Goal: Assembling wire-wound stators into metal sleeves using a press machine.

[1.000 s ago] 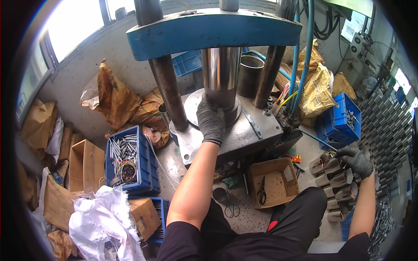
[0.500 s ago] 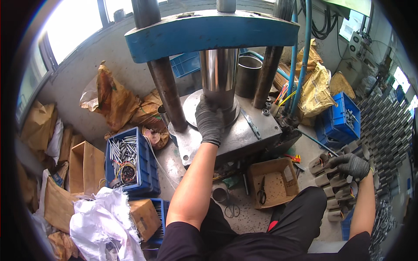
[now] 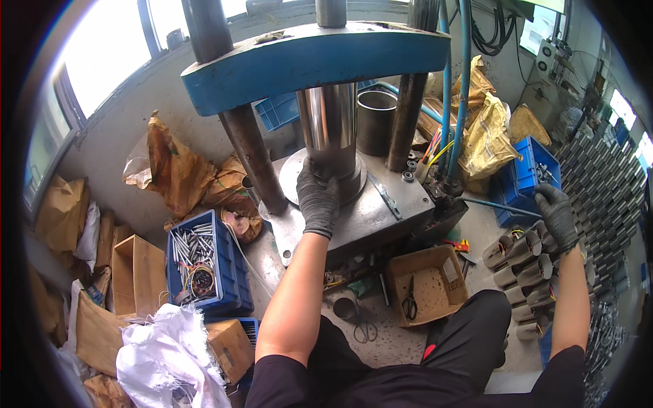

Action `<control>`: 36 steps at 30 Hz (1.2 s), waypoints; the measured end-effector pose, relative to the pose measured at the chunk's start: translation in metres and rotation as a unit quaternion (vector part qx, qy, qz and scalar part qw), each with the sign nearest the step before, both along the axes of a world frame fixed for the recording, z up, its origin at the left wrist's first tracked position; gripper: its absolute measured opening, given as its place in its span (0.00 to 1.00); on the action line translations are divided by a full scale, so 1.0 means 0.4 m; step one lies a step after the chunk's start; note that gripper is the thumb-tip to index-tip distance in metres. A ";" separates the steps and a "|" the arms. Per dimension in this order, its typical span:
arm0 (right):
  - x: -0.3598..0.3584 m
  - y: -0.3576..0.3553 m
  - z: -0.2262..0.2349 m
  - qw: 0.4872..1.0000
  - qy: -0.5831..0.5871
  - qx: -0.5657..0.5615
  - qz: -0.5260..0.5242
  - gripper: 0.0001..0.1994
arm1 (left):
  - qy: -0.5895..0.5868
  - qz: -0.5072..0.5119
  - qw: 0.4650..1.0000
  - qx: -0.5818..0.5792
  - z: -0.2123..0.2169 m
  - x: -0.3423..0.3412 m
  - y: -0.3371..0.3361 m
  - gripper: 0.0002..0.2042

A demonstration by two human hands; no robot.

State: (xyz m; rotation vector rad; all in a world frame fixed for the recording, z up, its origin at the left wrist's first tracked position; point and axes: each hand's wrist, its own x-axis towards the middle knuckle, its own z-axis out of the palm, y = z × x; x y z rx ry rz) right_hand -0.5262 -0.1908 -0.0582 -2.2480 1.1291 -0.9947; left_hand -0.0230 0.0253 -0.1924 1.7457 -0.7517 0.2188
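My left hand (image 3: 317, 200), in a dark grey knit glove, is against the front left of a dull grey metal cylinder (image 3: 342, 165). Its thumb lies across the front, and the fingers bend around the side, partly out of sight. The cylinder stands on a round steel plate (image 3: 289, 178) beneath the shiny ram (image 3: 330, 122) of a blue press (image 3: 320, 64). At the right, my gloved right hand (image 3: 558, 219) is closed at the outer end of a blue lever (image 3: 500, 207) that runs out from the press; its grip is partly hidden.
A flat metal tool (image 3: 386, 197) lies on the press bed. Below are a cardboard box (image 3: 445, 299) with scissors (image 3: 409, 299) and a blue crate of metal rods (image 3: 228, 272). Several motor housings (image 3: 534, 272) stand near my right arm, beside stacked metal tubes (image 3: 598, 183).
My right hand has swung away from me, and the lever's outer end has moved with it. My left hand stays at the cylinder. The whole view has shifted slightly.
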 end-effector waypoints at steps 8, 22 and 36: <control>0.088 -0.323 0.143 0.963 0.026 -0.211 -0.165 0.14 | -0.091 -0.149 0.977 0.126 -0.038 -0.095 0.060 0.11; 0.191 -0.313 0.219 0.957 0.134 -0.143 -0.215 0.15 | -0.276 -0.126 0.850 0.431 -0.084 -0.218 0.037 0.28; 0.206 -0.294 0.235 0.956 0.166 -0.102 -0.218 0.20 | -0.277 -0.125 0.858 0.414 -0.076 -0.245 -0.014 0.27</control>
